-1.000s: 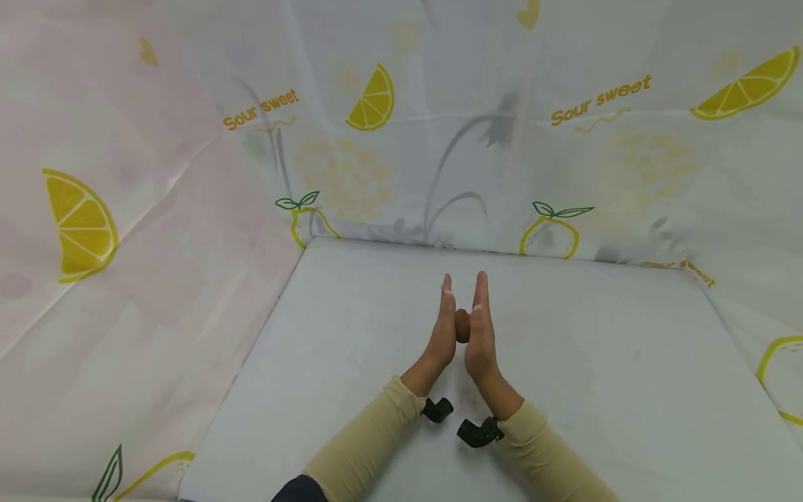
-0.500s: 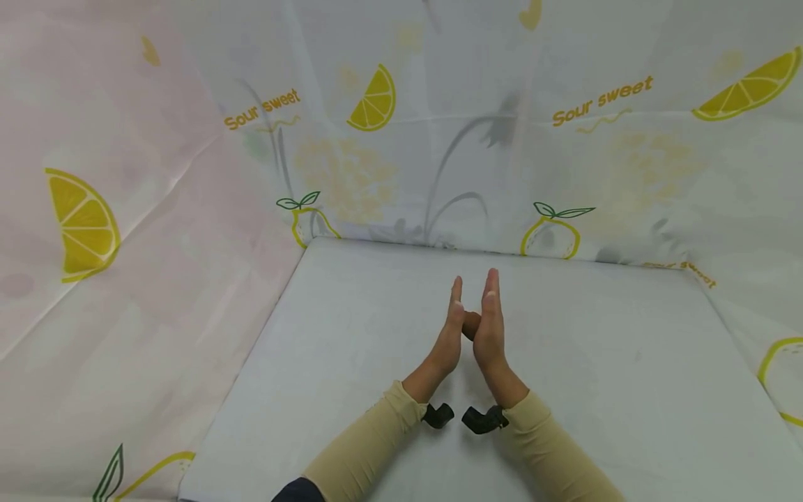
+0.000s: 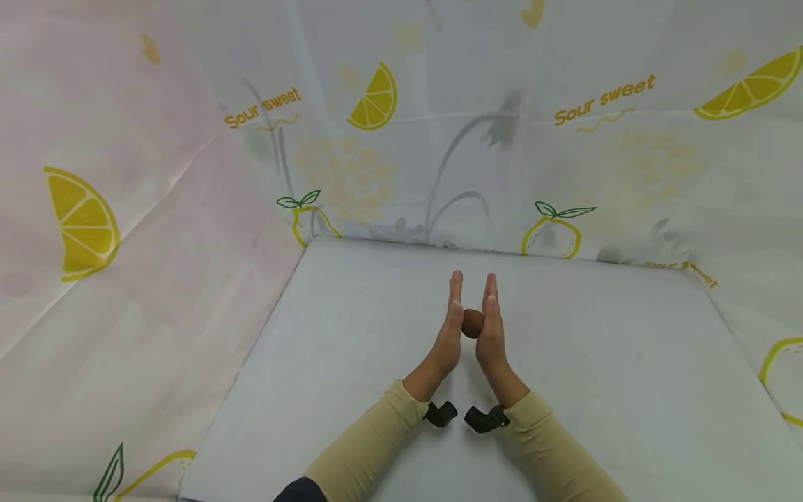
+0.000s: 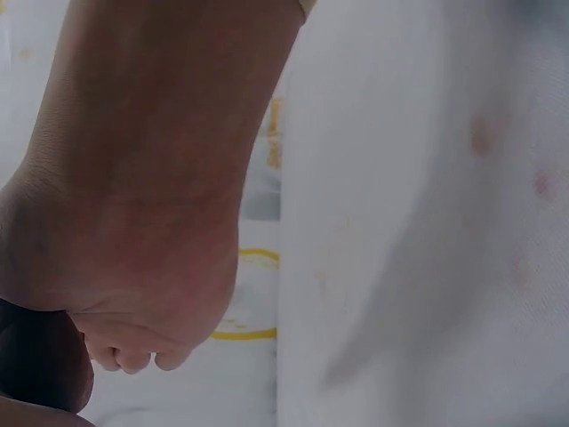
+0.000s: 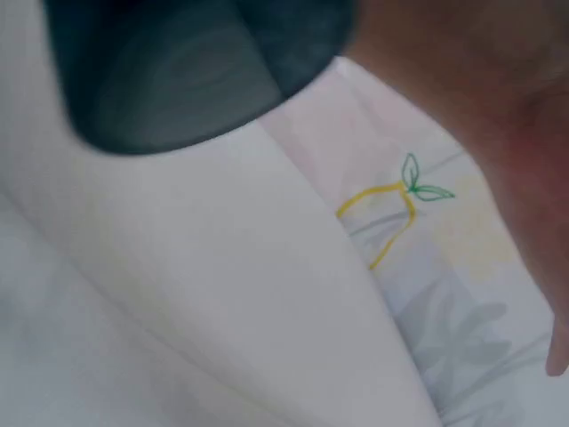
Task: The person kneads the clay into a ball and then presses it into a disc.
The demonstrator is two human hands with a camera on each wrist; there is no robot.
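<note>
A brown, soft-looking rounded lump (image 3: 472, 323), like clay, sits between two palms in the head view. My left hand (image 3: 447, 340) presses its left side, fingers straight and pointing away from me. Opposite it, my right hand (image 3: 491, 336) touches the lump's right side, its fingers likewise straight. Both hands stand upright on edge above the white table. In the left wrist view the dark lump (image 4: 40, 360) shows at the lower left, against the left hand (image 4: 133, 249). The right wrist view catches only part of the right hand (image 5: 533, 169); the lump is out of sight there.
The white table (image 3: 351, 300) lies under both hands. Behind it and to the left hangs a pale curtain (image 3: 439, 174) printed with lemons. Black curved wrist mounts, one on the left sleeve (image 3: 442, 414) and one on the right sleeve (image 3: 486, 420), point toward each other.
Both hands have shifted slightly right. The right hand went forward, then came back a little, while the left moved forward. The lump turned between the palms and now looks rounder than the earlier narrow oval.
</note>
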